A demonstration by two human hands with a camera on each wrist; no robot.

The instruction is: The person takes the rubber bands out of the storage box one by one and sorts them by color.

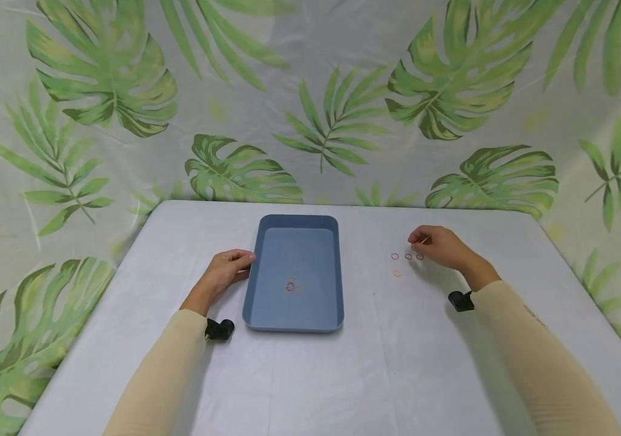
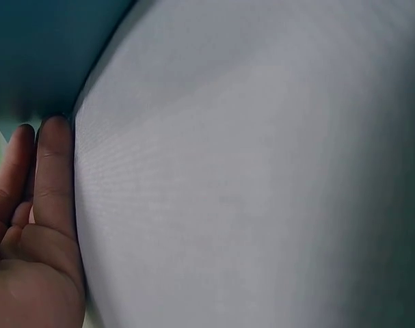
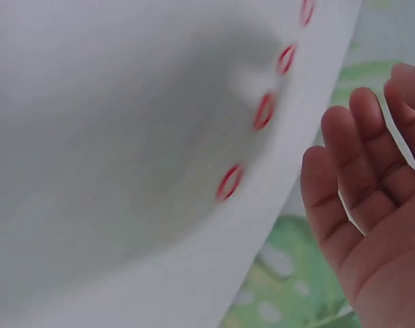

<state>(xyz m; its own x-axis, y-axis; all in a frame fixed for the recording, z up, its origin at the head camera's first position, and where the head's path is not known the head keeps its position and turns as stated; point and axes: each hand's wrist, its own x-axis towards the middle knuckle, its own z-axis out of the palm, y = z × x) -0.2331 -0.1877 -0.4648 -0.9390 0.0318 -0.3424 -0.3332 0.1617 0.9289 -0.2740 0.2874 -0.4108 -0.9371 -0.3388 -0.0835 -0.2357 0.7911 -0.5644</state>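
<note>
Although the head view shows 3 red rings (image 3: 259,116) near the right hand (image 1: 442,246), grip unclear, its wrist view shows 4; the left hand (image 1: 221,273), fingers uncurled, touches the tray (image 1: 295,312).

The tray (image 1: 305,257) looks like smooth plastic, the table cover (image 1: 332,381) matt cloth, the backdrop (image 1: 337,42) faintly glossy.

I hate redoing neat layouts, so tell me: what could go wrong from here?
The right hand is close to the red rings, so an accidental touch might knock one out of the row. The left hand touches the tray; a nudge could slide the small rings inside it about.
</note>
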